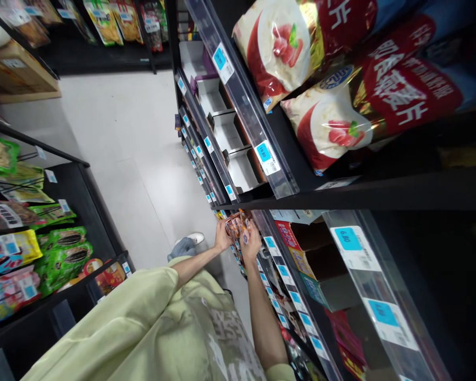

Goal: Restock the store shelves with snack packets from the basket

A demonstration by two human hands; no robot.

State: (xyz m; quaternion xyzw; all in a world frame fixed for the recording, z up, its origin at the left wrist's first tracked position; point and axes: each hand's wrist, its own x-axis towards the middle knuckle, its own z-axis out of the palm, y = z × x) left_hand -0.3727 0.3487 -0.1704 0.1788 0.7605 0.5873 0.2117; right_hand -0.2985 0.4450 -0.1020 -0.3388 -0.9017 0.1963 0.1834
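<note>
In front of the shelf, both my hands are close together among small orange-brown packages. My left hand (pixel 222 236) is closed at the edge of an orange-brown printed pack (pixel 234 226). Beside it, my right hand (pixel 251 244) has its fingers wrapped round a small shiny orange packet (pixel 245 226). The two items overlap in view, and I cannot tell whether they touch. Their print is too small to read.
Large red and white bags (pixel 333 132) lie on the shelf at upper right. White display boxes (pixel 244 169) and open cartons (pixel 313 264) sit behind shelf rails with price tags. Green snack packs (pixel 65 254) fill the left shelf. Pale floor (pixel 119 137) runs between.
</note>
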